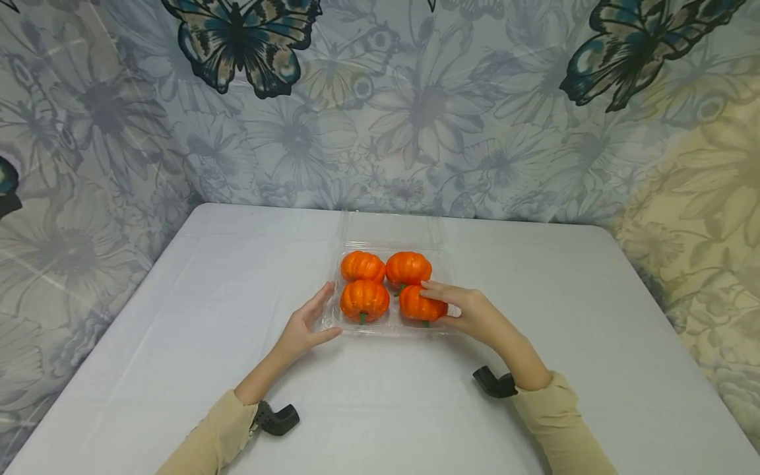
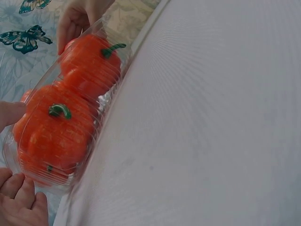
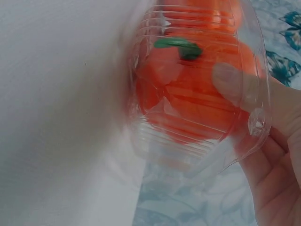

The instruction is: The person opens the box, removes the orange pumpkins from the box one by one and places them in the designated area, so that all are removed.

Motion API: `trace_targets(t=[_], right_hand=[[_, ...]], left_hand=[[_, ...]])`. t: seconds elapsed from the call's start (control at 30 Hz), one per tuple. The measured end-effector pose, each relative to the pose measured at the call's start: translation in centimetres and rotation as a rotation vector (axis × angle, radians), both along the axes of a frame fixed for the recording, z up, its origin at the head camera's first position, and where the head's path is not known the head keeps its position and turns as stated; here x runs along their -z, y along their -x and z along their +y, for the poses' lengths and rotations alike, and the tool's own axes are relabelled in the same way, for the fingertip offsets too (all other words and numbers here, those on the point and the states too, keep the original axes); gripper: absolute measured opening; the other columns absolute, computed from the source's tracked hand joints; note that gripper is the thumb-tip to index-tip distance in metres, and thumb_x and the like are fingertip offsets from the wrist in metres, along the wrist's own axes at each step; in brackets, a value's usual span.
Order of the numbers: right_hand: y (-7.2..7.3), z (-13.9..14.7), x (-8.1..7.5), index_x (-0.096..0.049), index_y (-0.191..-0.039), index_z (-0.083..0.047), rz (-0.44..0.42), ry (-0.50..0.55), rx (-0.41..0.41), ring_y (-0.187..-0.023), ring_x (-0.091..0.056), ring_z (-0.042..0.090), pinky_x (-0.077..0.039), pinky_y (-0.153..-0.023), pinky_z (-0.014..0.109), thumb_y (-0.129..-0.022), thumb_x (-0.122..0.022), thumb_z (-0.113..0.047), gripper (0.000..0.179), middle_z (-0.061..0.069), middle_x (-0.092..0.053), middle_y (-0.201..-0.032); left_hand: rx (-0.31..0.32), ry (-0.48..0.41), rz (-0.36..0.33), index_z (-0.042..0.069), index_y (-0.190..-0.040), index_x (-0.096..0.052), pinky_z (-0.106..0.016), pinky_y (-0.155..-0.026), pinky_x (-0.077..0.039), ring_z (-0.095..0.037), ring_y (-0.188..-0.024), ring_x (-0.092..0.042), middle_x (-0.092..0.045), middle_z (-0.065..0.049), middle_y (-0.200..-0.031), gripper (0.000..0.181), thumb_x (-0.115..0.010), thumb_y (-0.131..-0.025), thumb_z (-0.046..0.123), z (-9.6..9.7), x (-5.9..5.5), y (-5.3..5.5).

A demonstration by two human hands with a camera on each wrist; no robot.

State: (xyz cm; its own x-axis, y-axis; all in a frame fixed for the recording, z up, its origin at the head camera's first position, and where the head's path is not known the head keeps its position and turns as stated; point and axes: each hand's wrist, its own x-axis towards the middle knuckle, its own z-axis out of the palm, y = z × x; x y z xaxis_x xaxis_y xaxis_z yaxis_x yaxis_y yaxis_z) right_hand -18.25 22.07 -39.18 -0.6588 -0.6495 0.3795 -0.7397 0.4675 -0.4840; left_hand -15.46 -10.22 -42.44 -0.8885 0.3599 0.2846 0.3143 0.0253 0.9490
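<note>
Left hand (image 1: 299,333): forearm comes in from the lower left, angled forward and inward; hand stands at the left end of the clear plastic tray (image 1: 380,330). Fingers extended, thumb spread well away from them, the two bracketing the near-left corner. Fingertips and thumb are at the tray's edge; firm contact cannot be told.

Right hand (image 1: 466,309): forearm enters from the lower right, wrist bent so the hand reaches leftward over the tray's right end. Fingers lie over the top of the near-right pumpkin (image 1: 419,305), thumb low on its near side; pumpkin pinched between them. Right wrist view: thumb tip on the orange skin, seen through the clear wall.

Location: near-right pumpkin sits in the near-right quarter of the tray, on the white table (image 1: 249,264). Green stem points toward the person. Body squat, ribbed; broader side to side in head view.

Others: near-left pumpkin (image 1: 365,300), stem also toward the person; far-right pumpkin (image 1: 408,268), stem toward the near left; far-left pumpkin (image 1: 363,266), stem not visible from the head camera. Two rows of two.

Tray long axis runs left to right. Clear lid (image 1: 392,229) lies folded back, toward the patterned wall (image 1: 415,152).
</note>
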Motion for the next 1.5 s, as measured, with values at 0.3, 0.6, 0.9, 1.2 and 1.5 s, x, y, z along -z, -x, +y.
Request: trace_targets(t=[0.3,0.6,0.9,1.2,1.5], right_hand=[[-0.32,-0.33,-0.14,-0.052,-0.126,-0.004,0.097,-0.038,0.045,-0.106,-0.052,0.027,-0.047,-0.083,0.036,-0.062,-0.08,-0.003,0.07,0.011,-0.054,-0.121],[-0.04,-0.09,0.05,-0.06,-0.115,-0.004,0.167,-0.053,0.062,-0.103,-0.053,0.029,-0.05,-0.077,0.036,-0.059,-0.082,-0.005,0.06,0.011,-0.053,-0.116],[-0.02,-0.09,0.05,-0.057,-0.109,0.001,0.043,-0.02,0.061,-0.123,-0.035,0.028,-0.039,-0.092,0.039,-0.061,-0.08,0.0,0.053,0.012,-0.042,-0.133],[0.11,-0.06,0.28,-0.049,-0.124,0.0,0.019,0.027,0.07,-0.115,-0.045,0.028,-0.039,-0.092,0.039,-0.065,-0.08,-0.008,0.067,0.012,-0.047,-0.129],[0.46,0.44,0.74,-0.052,-0.122,0.003,0.065,0.095,0.043,-0.111,-0.049,0.028,-0.044,-0.087,0.035,-0.061,-0.082,-0.01,0.07,0.014,-0.05,-0.126]], left_hand=[[-0.003,0.005,0.01,-0.014,-0.135,-0.02,-0.036,-0.104,-0.017,-0.032,-0.129,-0.018,-0.02,-0.025,-0.14,0.075,-0.062,-0.073,-0.017,-0.13,0.16,0.05],[0.007,-0.021,-0.004,-0.013,-0.135,-0.019,-0.036,-0.104,-0.016,-0.031,-0.129,-0.017,-0.019,-0.024,-0.141,0.076,-0.062,-0.073,-0.018,-0.15,0.23,0.16],[0.001,-0.015,0.001,-0.014,-0.135,-0.019,-0.035,-0.104,-0.016,-0.032,-0.129,-0.018,-0.02,-0.025,-0.14,0.076,-0.061,-0.072,-0.019,-0.15,0.07,0.02],[-0.003,0.007,0.003,-0.014,-0.135,-0.019,-0.036,-0.104,-0.017,-0.033,-0.129,-0.017,-0.019,-0.025,-0.14,0.076,-0.062,-0.073,-0.018,-0.27,-0.03,-0.04],[0.004,0.003,0.005,-0.013,-0.135,-0.019,-0.036,-0.104,-0.016,-0.032,-0.13,-0.017,-0.019,-0.024,-0.14,0.076,-0.062,-0.073,-0.017,-0.14,0.0,0.01]])
